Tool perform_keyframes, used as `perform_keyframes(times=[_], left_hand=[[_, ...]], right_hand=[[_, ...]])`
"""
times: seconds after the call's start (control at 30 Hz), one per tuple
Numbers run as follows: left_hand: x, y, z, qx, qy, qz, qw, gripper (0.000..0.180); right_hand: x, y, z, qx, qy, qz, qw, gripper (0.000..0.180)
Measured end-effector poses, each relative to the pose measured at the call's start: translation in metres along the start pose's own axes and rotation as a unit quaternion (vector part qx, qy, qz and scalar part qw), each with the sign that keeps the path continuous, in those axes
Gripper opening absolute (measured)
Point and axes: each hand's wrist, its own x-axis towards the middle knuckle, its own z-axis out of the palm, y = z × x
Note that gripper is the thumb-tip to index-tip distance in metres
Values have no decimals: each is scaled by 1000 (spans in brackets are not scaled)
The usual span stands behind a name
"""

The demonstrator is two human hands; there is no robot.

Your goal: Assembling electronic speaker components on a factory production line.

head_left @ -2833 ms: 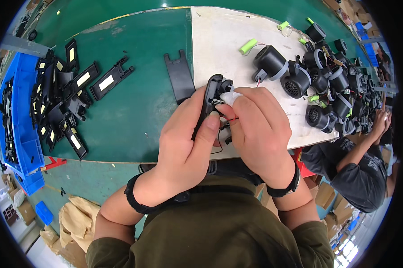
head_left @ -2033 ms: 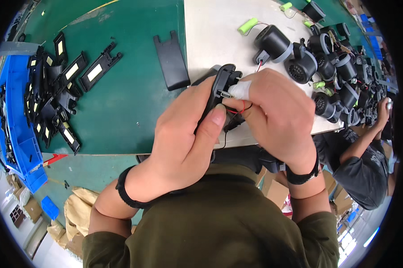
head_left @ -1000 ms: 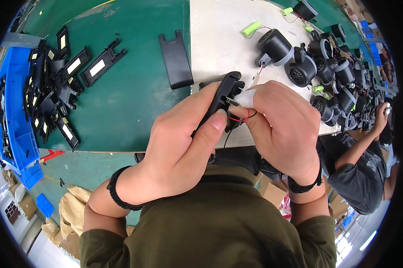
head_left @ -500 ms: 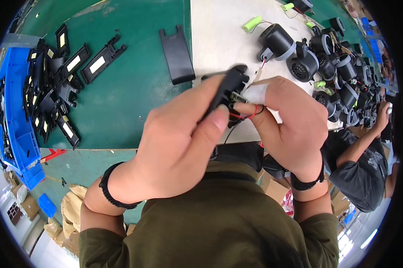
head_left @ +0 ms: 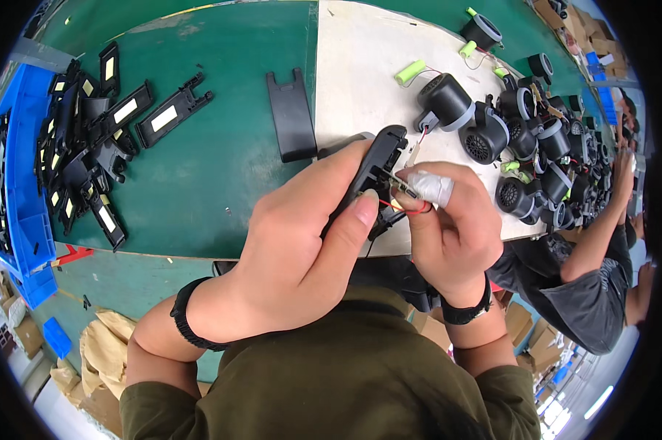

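Observation:
My left hand [head_left: 291, 246] is closed around a black plastic housing [head_left: 381, 158], held tilted above the table edge, its open side toward the right hand. The left thumb presses near its inner side. Thumb and forefinger of my right hand [head_left: 455, 227], the forefinger wrapped in white tape, pinch a small circuit board [head_left: 406, 189] at the housing's opening. Red and black wires [head_left: 412, 210] loop from there past the right fingertips. How far the board sits inside the housing is hidden. Behind the left hand lies another dark part [head_left: 343, 144], mostly covered.
A flat black cover [head_left: 293, 117] lies on the green mat [head_left: 221, 66]. Black covers with pale stickers [head_left: 126, 110] pile up at left beside a blue bin [head_left: 24, 169]. Several black round motor-like units [head_left: 444, 101] with green batteries [head_left: 409, 71] crowd the right. Another person [head_left: 587, 271] is at far right.
My right hand has shifted left and slightly down, its taped forefinger now resting by the circuit board, which shows more clearly. The left hand still holds the housing, with little change.

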Motion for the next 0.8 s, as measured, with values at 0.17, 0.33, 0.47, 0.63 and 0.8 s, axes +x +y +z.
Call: perform_keyframes(times=[0.17,0.33,0.47,0.63,0.8], left_hand=[[-1,-4,0,21,4,28,999,33],[-3,-8,0,37,-4,59,998,34],[-3,-9,0,53,-4,77,996,34],[-3,-8,1,54,-6,56,997,35],[-3,-9,1,55,3,73,996,35]], right_hand=[[-3,8,-3,-55,-27,-125,990,28],[-5,13,-1,-37,-41,-154,986,28],[-5,18,-2,-4,-27,-192,981,27],[-5,23,-5,-5,-35,-221,975,27],[-6,22,-3,-10,-30,-230,973,27]])
